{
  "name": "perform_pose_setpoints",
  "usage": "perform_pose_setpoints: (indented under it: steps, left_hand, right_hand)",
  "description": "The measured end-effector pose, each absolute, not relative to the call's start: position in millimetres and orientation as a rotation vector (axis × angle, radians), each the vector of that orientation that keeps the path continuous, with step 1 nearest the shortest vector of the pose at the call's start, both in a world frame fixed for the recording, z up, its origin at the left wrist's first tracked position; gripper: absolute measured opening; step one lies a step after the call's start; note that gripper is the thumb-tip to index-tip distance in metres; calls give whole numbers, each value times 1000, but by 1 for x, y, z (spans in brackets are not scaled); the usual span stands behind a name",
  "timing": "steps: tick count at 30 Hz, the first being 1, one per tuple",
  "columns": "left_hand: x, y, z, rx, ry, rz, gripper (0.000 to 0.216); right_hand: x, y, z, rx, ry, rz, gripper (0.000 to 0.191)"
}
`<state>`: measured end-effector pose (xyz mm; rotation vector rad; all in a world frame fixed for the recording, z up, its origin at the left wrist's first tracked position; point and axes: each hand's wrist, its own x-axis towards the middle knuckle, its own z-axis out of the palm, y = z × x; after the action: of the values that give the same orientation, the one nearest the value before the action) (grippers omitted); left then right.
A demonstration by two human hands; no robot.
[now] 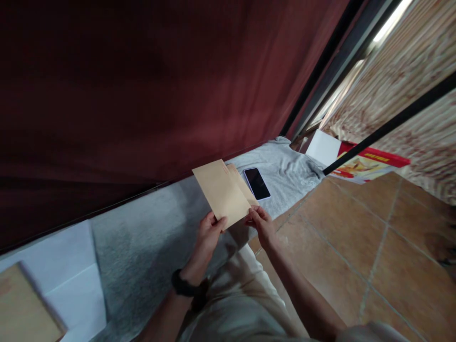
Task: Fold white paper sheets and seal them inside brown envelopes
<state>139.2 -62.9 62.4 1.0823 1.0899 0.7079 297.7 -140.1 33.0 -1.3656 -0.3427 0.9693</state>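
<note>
A tan paper envelope (223, 192) with small red print near its top edge is held out over the ledge. My left hand (210, 228) pinches its lower edge, thumb on top. At its lower right corner, my right hand (259, 219) has thumb and fingers closed on the paper. Part of a second tan envelope (242, 184) shows from under the first one's right side; whether it is held or resting cannot be made out. Just beyond, a dark-screened smartphone (257, 184) lies on a grey cloth (285, 164).
White paper sheets (76, 280) and a tan stack (26, 306) lie on the grey stone ledge (142, 237) at left. A dark red curtain (160, 95) rises behind. A black bar (392, 123) slants past a red and yellow box (370, 164) on the tiled floor (356, 237).
</note>
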Motion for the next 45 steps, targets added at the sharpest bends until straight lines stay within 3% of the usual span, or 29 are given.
perform_pose_setpoints:
  steps: [5, 18, 31, 45]
  left_hand:
    - [170, -55, 51, 1125, 1081, 662, 26]
    - [192, -45, -2, 1236, 1246, 684, 36]
    - [193, -57, 1, 1436, 1391, 654, 73]
    - [197, -58, -1, 1557, 1473, 552, 74]
  right_hand:
    - [330, -136, 17, -1425, -353, 871, 58]
    - [349, -139, -15, -1543, -372, 770, 58]
    - [350, -141, -13, -1653, -505, 769, 51]
    - [356, -139, -17, -1744, -538, 722, 55]
